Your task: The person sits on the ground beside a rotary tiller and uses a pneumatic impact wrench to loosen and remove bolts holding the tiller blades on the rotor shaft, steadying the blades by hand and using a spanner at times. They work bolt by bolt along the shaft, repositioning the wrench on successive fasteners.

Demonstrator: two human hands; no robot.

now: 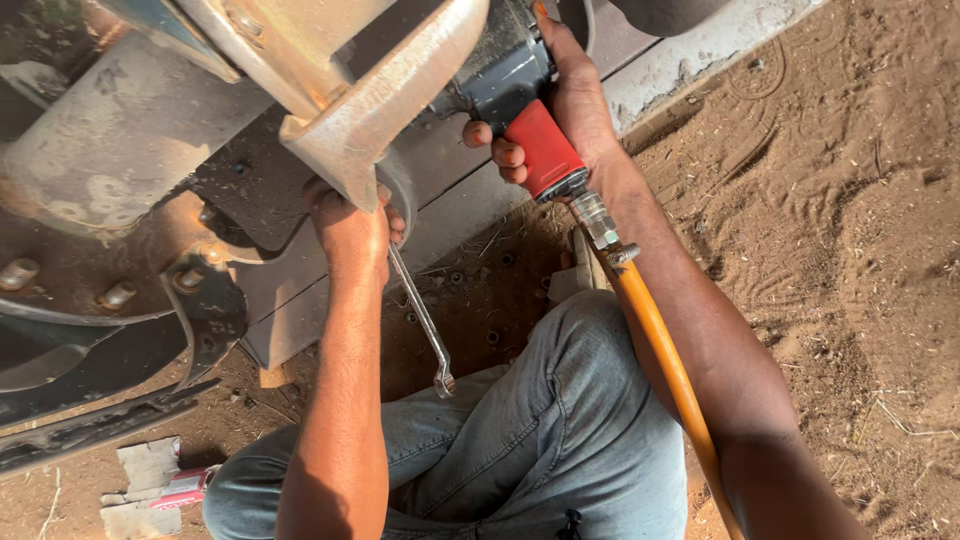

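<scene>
The left hand [352,228] is clenched round a wrench [422,322] under the bracket [375,100], its free end hanging over the knee. The right hand [572,100] grips the impact gun [520,95] by its red handle, orange hose [665,355] trailing. Loosening or tightening a fastener, I'd judge; next, hold the wrench steady.

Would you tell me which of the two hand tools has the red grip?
The air impact wrench in the right hand: red handle, orange hose attached. The spanner in the left hand is bare metal.
</scene>
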